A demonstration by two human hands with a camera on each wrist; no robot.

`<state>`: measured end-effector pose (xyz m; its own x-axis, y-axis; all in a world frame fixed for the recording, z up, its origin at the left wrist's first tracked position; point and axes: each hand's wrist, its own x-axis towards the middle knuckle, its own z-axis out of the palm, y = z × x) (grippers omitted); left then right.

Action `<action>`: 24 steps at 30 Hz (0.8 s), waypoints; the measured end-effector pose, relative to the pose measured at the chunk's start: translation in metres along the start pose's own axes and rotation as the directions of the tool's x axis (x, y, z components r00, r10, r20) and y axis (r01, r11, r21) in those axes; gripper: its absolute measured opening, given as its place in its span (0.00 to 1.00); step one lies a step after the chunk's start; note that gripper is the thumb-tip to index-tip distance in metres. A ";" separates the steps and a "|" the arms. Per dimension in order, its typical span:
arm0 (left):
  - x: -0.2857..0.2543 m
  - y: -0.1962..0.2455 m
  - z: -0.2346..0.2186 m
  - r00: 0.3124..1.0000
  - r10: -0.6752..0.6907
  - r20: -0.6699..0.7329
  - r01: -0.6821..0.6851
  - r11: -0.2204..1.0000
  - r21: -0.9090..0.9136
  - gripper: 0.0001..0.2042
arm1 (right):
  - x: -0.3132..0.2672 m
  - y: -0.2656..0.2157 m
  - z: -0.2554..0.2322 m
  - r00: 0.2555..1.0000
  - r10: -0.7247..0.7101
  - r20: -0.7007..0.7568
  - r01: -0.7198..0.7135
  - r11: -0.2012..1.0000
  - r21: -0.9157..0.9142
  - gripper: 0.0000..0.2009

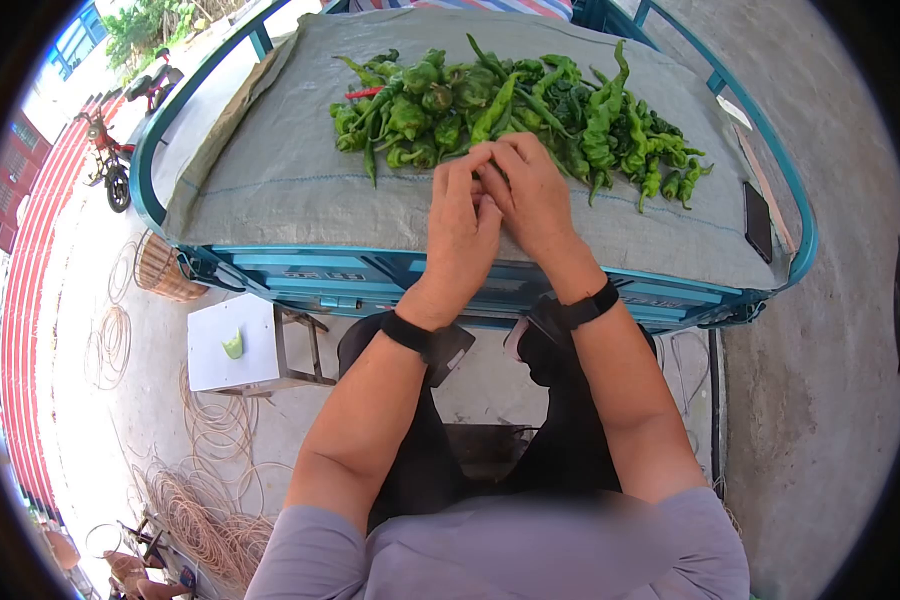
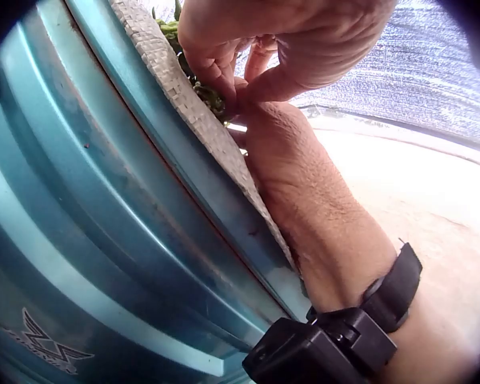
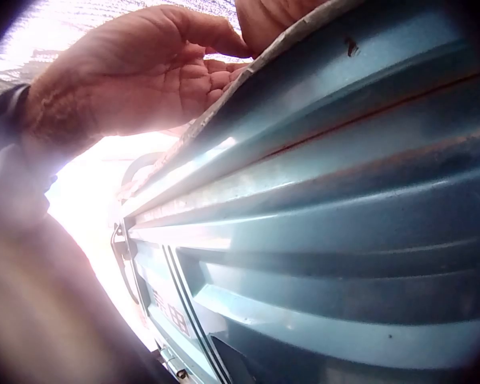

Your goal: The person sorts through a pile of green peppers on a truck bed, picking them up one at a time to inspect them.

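In the head view, my left hand (image 1: 460, 225) and right hand (image 1: 535, 195) meet at the front edge of a pile of green peppers (image 1: 450, 105). Their fingers are bent and the fingertips come together; I cannot tell what lies between them. From the left wrist, the left hand (image 2: 288, 40) shows bent fingers and thumb beside a bit of green pepper (image 2: 210, 98), overlapping the right hand behind. The right wrist view shows the left palm (image 3: 136, 76) with curled fingers, while only part of the right hand (image 3: 276, 16) appears at the top.
The peppers lie on a grey woven sheet (image 1: 280, 215) over a blue cart bed with raised rails (image 1: 142, 170). One red pepper (image 1: 364, 92) is among them. A phone (image 1: 758, 222) lies at the right edge. Below left are a white-topped stool (image 1: 232, 370) and a basket (image 1: 165, 268).
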<state>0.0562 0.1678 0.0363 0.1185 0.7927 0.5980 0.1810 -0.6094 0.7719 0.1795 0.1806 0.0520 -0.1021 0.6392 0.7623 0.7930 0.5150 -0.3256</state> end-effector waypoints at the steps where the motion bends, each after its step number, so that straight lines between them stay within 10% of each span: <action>1: 0.000 0.000 0.000 1.000 0.001 0.002 -0.001 1.000 0.002 0.23 | 0.000 0.000 0.000 1.000 0.001 0.000 -0.001 1.000 0.001 0.08; 24: 0.000 -0.001 -0.003 1.000 0.012 0.004 -0.011 1.000 -0.021 0.23 | -0.001 0.000 0.001 1.000 0.002 -0.001 -0.002 1.000 0.000 0.08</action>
<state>0.0534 0.1687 0.0360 0.1244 0.7857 0.6060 0.1595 -0.6187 0.7693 0.1788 0.1811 0.0508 -0.1002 0.6398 0.7620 0.7934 0.5135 -0.3269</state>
